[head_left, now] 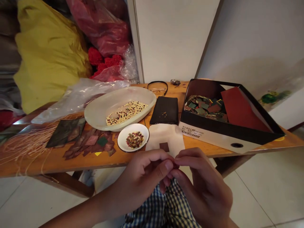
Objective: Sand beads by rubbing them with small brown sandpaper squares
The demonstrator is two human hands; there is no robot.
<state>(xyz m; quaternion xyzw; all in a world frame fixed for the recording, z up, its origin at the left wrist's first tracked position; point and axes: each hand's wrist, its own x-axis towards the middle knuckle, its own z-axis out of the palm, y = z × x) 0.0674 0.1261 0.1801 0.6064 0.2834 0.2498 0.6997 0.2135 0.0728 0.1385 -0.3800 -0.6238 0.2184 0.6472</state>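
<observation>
We see a dim, soft indoor light, palest on the white panel (175,38) at the far side and sinking into murk at the far left. Glare streaks the clear plastic sheet (78,95) on the left, while shadow gathers beneath the bench (197,145). Near us, the dark reddish bit (176,165) in the grip is too small and dim to make out. Wide-angle distortion stretches both side edges, and we find fine label (193,132) print blurred.
</observation>
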